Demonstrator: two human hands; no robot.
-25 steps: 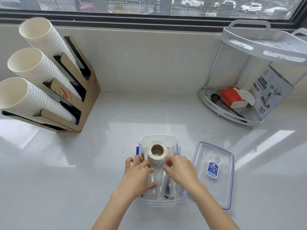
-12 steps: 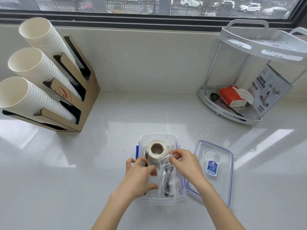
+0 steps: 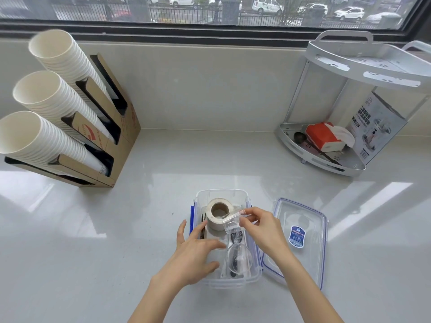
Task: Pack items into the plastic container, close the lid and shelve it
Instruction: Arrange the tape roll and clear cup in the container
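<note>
Clear rectangular plastic container (image 3: 242,194) sits open on the glossy pale-grey counter (image 3: 116,241) below the window, beige tape roll (image 3: 219,213) inside; right hand (image 3: 263,231) pinches a small clear plastic cup (image 3: 232,220) above it, left hand (image 3: 193,255) spread open over the container, blue-rimmed lid (image 3: 300,238) just right.

Cup holder (image 3: 98,145): red logo with partial lettering, possibly "…RUDED". Lid (image 3: 300,231): blue sticker, text illegible. Box (image 3: 375,129) on rack: print too small to read.
</note>
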